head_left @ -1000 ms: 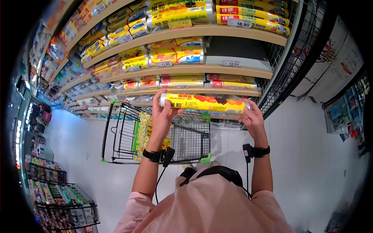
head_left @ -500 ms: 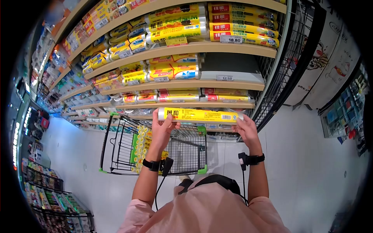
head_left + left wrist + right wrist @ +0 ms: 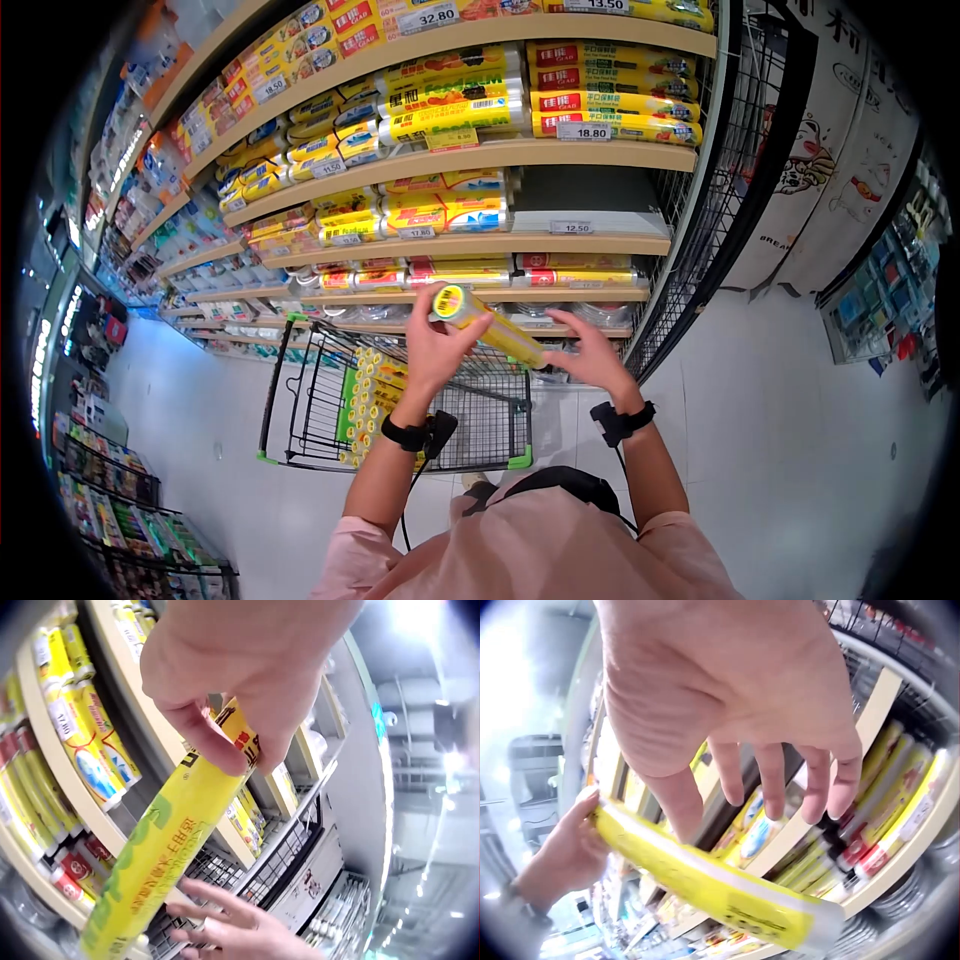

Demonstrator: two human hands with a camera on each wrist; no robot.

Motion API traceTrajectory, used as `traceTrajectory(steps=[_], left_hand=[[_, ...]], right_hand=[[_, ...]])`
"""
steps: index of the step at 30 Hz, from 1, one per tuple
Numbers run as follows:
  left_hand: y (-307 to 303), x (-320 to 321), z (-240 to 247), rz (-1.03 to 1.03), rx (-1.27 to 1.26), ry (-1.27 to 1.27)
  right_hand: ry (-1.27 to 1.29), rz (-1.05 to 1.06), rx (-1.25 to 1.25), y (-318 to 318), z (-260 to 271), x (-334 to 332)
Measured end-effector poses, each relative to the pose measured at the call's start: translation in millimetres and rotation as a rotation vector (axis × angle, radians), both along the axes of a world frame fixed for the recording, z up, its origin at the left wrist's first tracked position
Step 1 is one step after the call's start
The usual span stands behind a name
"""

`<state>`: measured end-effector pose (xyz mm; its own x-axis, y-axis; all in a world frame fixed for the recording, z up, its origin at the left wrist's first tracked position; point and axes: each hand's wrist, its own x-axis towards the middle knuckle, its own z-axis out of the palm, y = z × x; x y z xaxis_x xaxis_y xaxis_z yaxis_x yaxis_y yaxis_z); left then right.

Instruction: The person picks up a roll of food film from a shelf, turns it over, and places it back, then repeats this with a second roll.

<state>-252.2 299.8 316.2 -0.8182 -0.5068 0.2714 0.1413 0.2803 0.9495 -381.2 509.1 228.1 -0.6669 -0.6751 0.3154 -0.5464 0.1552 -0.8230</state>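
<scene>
- Yellow roll tilted, held before the shelves.
- Left grip pinches one end; right grip spread, no hold, touch unclear.
- Likely light, firm, slick-wrapped; best taken mid-length.

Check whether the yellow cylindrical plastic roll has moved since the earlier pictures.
Yes: against the long beige shelf edge in the head view, the roll has swung from roughly parallel to slanting, its right end now lower.

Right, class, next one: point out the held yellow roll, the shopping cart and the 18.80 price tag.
Yellow roll [image 3: 159,851]: left wrist view, middle of its printed wrapper.
Shopping cart [image 3: 490,425]: head view, on its bare wire mesh.
18.80 price tag [image 3: 584,131]: head view, centre of its face.
</scene>
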Motion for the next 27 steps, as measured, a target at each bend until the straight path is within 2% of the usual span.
traceTrajectory(steps=[1,2,4,5,6,8,10,12,13,16,17,21,23,27], left_hand=[[1,-13,-17,-0.011,-0.113,0.145],[10,-17,-13,-0.023,-0.246,0.118],[23,-23,-9,-0.049,-0.707,0.129],[31,-22,-4,-0.043,-0.760,0.120],[32,-20,0,-0.075,-0.622,0.078],[32,-17,3,-0.136,-0.343,-0.012],[14,-12,-12,-0.068,-0.520,0.000],[-17,-11,-54,0.038,-0.728,0.052],[-24,-3,-61,0.063,-0.711,-0.010],[-33,0,-77,-0.099,-0.035,-0.125],[-32,2,-80,-0.177,0.236,-0.104],[-28,-1,-70,-0.203,0.541,-0.042],[-32,-2,-63,-0.155,0.608,-0.060],[-42,-1,-52,-0.135,0.592,-0.060]], right_hand=[[0.002,0.049,-0.069,-14,11,11],[0.004,0.098,-0.139,-27,19,21],[-0.113,0.191,-0.235,-52,21,29],[-0.052,0.090,-0.174,-59,20,27],[-0.027,0.073,-0.258,-58,17,26],[-0.130,-0.038,-0.260,-55,6,20],[-0.454,0.044,-0.532,-47,6,10],[-0.546,0.026,-0.761,-38,8,4],[-0.627,0.003,-0.816,-33,1,-2],[-0.814,-0.004,-0.993,-23,9,0],[-0.807,0.016,-1.002,-23,3,-4],[-0.914,0.030,-0.957,-17,4,-5],[-1.041,0.057,-0.996,-9,10,-6],[-0.999,0.076,-0.944,3,-4,-18]])
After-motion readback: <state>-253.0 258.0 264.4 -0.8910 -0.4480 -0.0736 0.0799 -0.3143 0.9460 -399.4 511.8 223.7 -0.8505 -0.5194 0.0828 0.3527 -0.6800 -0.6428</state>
